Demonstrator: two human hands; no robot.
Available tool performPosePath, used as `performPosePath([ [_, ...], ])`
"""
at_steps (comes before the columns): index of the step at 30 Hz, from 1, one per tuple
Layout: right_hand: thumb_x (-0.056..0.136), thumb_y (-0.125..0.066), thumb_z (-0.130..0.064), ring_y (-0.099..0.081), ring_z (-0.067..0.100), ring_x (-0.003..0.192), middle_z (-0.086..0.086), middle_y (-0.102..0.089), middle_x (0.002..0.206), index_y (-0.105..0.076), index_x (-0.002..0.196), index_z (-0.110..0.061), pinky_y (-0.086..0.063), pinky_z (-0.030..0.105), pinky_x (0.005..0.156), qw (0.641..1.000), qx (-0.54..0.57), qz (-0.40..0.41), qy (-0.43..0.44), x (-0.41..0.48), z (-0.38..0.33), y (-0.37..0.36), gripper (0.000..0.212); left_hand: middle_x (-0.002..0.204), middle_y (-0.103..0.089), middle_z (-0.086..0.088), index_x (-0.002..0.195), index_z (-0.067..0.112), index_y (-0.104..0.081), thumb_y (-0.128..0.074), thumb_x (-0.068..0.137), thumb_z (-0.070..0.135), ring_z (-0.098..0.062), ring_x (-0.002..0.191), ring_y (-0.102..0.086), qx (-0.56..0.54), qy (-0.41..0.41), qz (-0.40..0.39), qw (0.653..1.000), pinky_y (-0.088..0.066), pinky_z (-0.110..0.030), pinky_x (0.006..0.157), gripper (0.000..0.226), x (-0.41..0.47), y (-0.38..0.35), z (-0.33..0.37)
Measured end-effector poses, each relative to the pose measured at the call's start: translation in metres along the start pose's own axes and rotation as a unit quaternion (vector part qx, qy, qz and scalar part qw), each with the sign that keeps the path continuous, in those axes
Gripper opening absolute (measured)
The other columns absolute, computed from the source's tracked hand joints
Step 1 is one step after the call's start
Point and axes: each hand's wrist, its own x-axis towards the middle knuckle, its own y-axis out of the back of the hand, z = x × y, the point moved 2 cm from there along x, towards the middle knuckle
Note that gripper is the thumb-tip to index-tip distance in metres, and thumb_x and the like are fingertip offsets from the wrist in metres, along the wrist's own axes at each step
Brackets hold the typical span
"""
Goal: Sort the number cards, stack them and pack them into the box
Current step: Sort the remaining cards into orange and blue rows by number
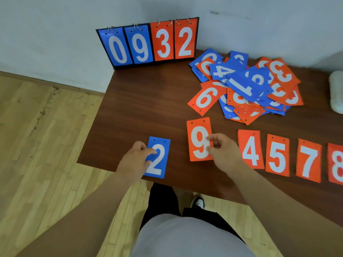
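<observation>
A blue card with a white 2 [159,160] lies near the table's front left corner; my left hand [136,160] pinches its left edge. An orange 9 card [197,138] lies flat to its right, and my right hand [223,152] pinches its right edge. Orange cards 4 [250,149], 5 [277,157], 7 [308,160] and 8 [336,164] lie in a row along the front right. A loose pile of blue and orange number cards [245,86] covers the back right of the table. No box is in view.
A flip scoreboard [148,42] showing 0 9 3 2 stands at the table's back left corner against the wall. A white object [336,91] sits at the right edge. The brown table [141,112] ends at my left, over wooden floor.
</observation>
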Motion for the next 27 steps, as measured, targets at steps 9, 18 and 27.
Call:
performPosePath([
  [9,0.094,-0.071,-0.018,-0.061,0.011,0.107,-0.009,-0.062,0.116,-0.063,0.120,-0.033,-0.054,0.018,0.073,0.998,0.039,0.009,0.042,-0.039,0.029,0.049,0.031,0.133,-0.049,0.011,0.135,0.041,-0.057,-0.068,0.097,0.033,-0.006,0.109,-0.057,-0.244,0.001,0.075,0.967,-0.047,-0.023,0.092,0.040,-0.025,0.002,0.113],
  [18,0.091,-0.074,-0.013,-0.067,0.010,0.089,-0.011,-0.068,0.101,-0.066,0.105,-0.038,-0.061,0.027,0.074,0.992,0.112,0.066,0.007,-0.052,0.042,0.092,0.030,0.111,-0.068,0.009,0.126,0.034,-0.063,-0.073,0.093,0.019,-0.009,0.101,-0.065,-0.365,-0.043,-0.023,0.930,-0.056,-0.024,0.084,0.037,0.017,0.001,0.229],
  [27,0.092,-0.071,-0.021,-0.065,0.004,0.093,-0.017,-0.069,0.103,-0.072,0.111,-0.031,-0.055,0.024,0.082,0.963,0.143,0.214,-0.080,-0.079,0.114,0.184,0.021,0.094,-0.066,0.006,0.110,0.040,-0.064,-0.076,0.085,0.011,-0.011,0.083,-0.064,-0.246,-0.184,-0.111,0.945,-0.051,-0.022,0.071,0.040,0.062,-0.033,0.356],
])
